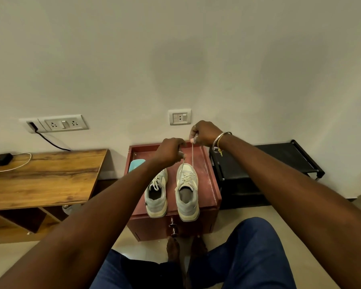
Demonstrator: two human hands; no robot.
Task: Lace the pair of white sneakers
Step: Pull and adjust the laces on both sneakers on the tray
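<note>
Sneakers [155,197] stand side by side at the near edge of the red tabletop [205,174]. Over its far edge, left hand [171,152] and right hand [204,133] each hold one lace end [192,155] of the right-hand sneaker [187,184] in a pinch grip, taut. Uneven pull would probably leave unequal ends; a slipping grip would slacken the crossings.

matt suede-like cloth sneakers [171,195] sit on a dull reddish wooden cabinet [206,184] beside a grained wood table [44,176].

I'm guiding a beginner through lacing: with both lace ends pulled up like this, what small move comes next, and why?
Probably lower the left hand and feed the end it holds into the next eyelet of the right sneaker: both it and the right hand pinch taut lace strands rising from that shoe's toe end.
</note>
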